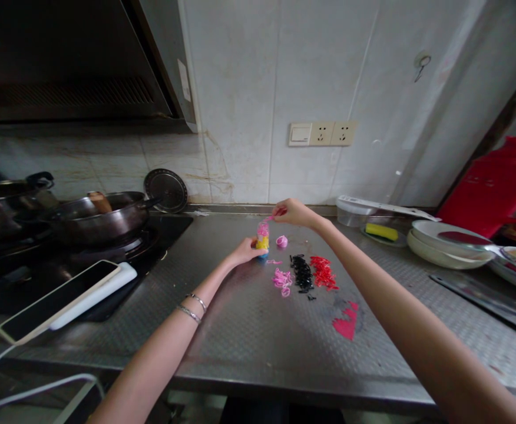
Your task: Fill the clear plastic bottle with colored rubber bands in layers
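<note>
My left hand (pixel 248 251) is wrapped round a small clear bottle (pixel 263 235) with pink, yellow and blue layers showing through it. The bottle stands upright on the metal counter. Above its top, the fingers of my right hand (pixel 291 212) pinch something small and pink, perhaps a pink band (pixel 270 218). A round pink cap (pixel 281 241) lies just right of the bottle. Nearer to me are a pile of pink bands (pixel 281 279), a pile of black bands (pixel 302 273) and a pile of red bands (pixel 323 272).
A torn red piece (pixel 346 321) lies on the counter (pixel 235 341). At left are a phone (pixel 63 300) with a white cable, and a pan (pixel 99 221) on the stove. Bowls (pixel 447 250), a yellow sponge (pixel 381 232) and a knife (pixel 488 303) are at right.
</note>
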